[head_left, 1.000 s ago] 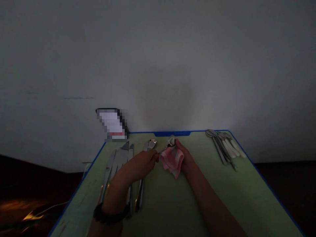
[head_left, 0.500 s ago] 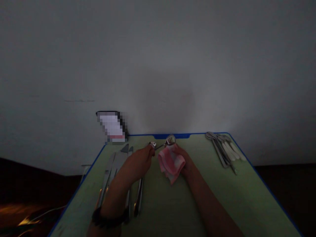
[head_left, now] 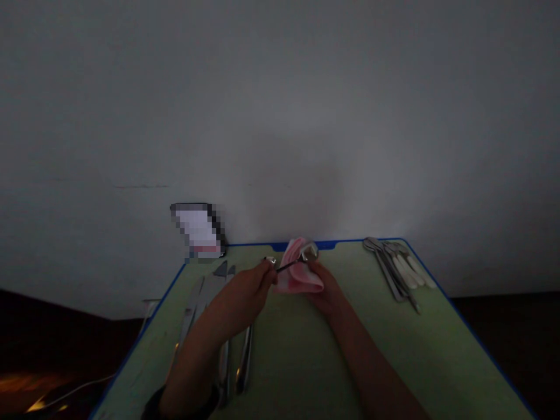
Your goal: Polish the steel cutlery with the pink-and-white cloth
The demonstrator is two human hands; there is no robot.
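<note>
My left hand point(head_left: 248, 293) is closed on the thin handle of a metal spoon point(head_left: 287, 267), whose rounded head points to the right. A shiny bit of metal shows just above my left fingers; I cannot tell whether it is part of the same spoon. My right hand point(head_left: 324, 287) is closed on a pink and white cloth point(head_left: 300, 283). The cloth lies bunched behind and below the spoon, close to its head. Dim light hides how the right fingers touch the spoon.
Several knives point(head_left: 224, 361) lie on the left of the green table point(head_left: 297, 361), partly under my left forearm. Several spoons point(head_left: 385, 271) and white-handled forks point(head_left: 406, 269) lie at the far right. A lit, blurred-out screen point(head_left: 199, 230) leans against the wall point(head_left: 284, 116) at the back left.
The cloth has risen from hanging below the spoon to lying up behind its handle and head. My right hand has turned slightly; the left hand keeps its grip.
</note>
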